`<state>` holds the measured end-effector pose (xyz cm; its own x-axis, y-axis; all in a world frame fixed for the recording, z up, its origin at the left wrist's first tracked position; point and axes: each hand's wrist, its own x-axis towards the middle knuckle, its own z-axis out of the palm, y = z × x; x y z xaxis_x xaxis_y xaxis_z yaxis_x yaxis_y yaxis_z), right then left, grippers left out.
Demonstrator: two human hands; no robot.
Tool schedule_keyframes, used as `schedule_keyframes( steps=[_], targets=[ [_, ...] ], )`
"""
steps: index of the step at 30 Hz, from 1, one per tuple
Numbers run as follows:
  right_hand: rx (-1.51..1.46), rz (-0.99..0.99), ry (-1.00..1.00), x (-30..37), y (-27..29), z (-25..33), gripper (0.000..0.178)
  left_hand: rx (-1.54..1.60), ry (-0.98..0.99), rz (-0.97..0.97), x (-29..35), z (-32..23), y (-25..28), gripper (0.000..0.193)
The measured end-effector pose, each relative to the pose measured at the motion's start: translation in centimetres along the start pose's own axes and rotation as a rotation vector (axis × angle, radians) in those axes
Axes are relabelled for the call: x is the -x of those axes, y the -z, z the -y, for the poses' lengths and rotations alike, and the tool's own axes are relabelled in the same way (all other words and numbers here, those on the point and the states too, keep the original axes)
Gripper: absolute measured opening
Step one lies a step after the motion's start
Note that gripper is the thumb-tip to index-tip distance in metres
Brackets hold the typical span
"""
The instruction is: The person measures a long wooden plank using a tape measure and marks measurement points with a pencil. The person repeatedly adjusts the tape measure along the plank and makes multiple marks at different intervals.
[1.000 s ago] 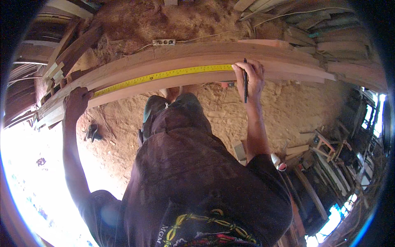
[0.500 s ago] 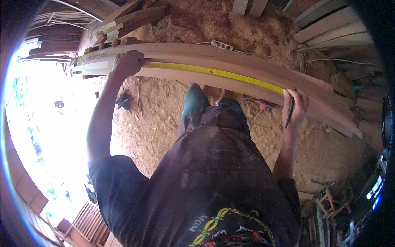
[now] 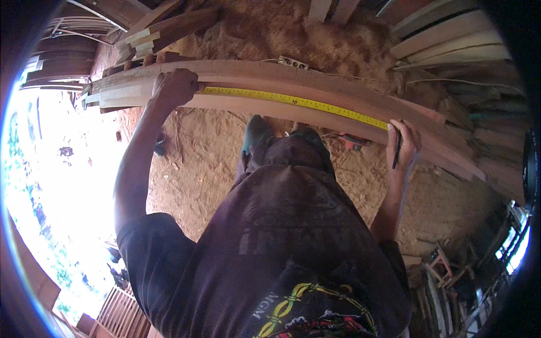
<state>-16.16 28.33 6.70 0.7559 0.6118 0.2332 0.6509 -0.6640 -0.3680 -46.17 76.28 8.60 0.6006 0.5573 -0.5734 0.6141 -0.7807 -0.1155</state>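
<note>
Yellow measuring tape [image 3: 296,101] is lying stretched along long wooden boards [image 3: 265,72], in front of the person, running from one hand to the other and slanting down toward the picture's right. Left hand [image 3: 176,89] is resting on the boards at the tape's left end, fingers curling in; underside is staying hidden, so cannot tell whether this grip is pinching the tape. Right hand [image 3: 404,142] is sitting at the tape's right end, its grip pinching a black pen [image 3: 397,151], thumb side reaching the tape's end. Pen is pointing roughly up and down in the picture, crossing the fingers. Both forearms are reaching forward, well apart, on either side of the dark printed shirt [image 3: 293,225]. Beyond the boards, a pale power strip [image 3: 293,62] is lying near their far edge, a cable trailing off. On the near side, a red tool [image 3: 353,141] is lying on the brown ground [image 3: 191,191], partly tucking under the boards. More timber [image 3: 456,36] is lying at upper right, and cut pieces [image 3: 169,34] are stacking up at upper left. Bright light is washing out the left side.
</note>
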Motion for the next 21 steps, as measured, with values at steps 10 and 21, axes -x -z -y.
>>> schedule_keyframes(
  steps=[10,21],
  targets=[
    [-0.089,0.019,-0.023,0.1,-1.1,2.9,0.019,0.040,-0.019,-0.008,0.0,-0.1,0.3,0.036],
    [-0.822,0.198,-0.071,-2.5,-4.3,11.9,0.029,-0.009,-0.033,0.017,0.1,-0.5,0.9,0.037]
  ],
)
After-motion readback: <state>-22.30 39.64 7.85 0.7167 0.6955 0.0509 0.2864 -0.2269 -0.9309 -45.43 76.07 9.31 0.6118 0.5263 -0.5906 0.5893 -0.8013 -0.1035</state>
